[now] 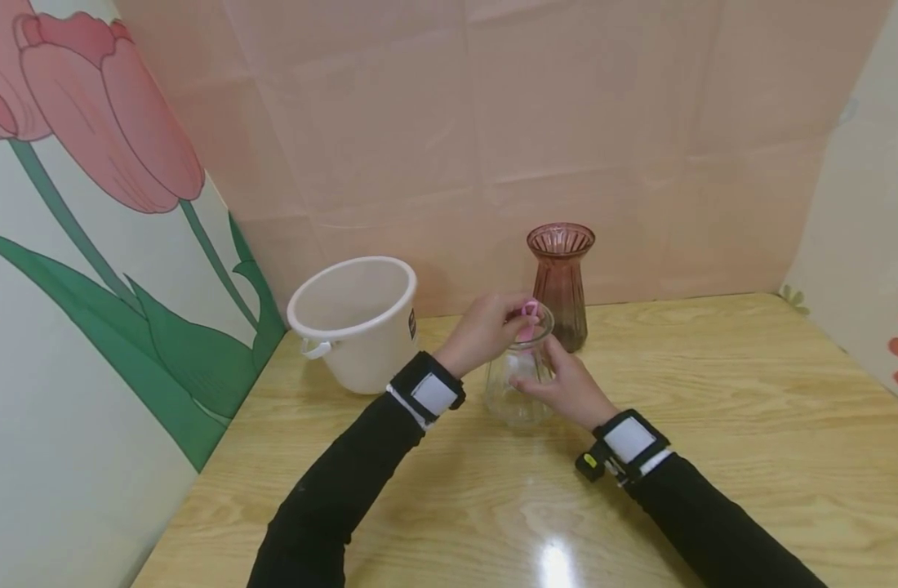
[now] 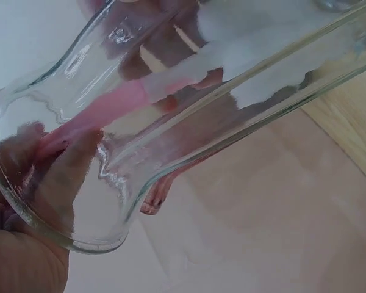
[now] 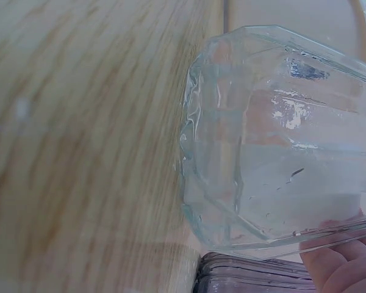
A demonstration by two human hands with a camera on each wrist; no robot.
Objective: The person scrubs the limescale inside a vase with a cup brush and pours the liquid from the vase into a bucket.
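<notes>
Vase: clear glass vase (image 1: 518, 382) stands on the counter (image 1: 713, 425), just in front of the brown vase (image 1: 561, 282).
Left hand (image 1: 486, 331): I pinch a pink brush handle (image 1: 530, 314) at the mouth.
Right hand (image 1: 566, 388): my fingers curl round the body.
Doing it well: I judge a firm hold keeps it from tipping.
Look: ribbed, flared rim, see-through.

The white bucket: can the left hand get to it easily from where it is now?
Probably yes: the white bucket stands just beside the left hand with nothing between, but that hand now pinches a pink handle inside the clear vase.

Upright clear glass vase (image 1: 517, 384); pink brush (image 1: 529, 314) inside
</notes>
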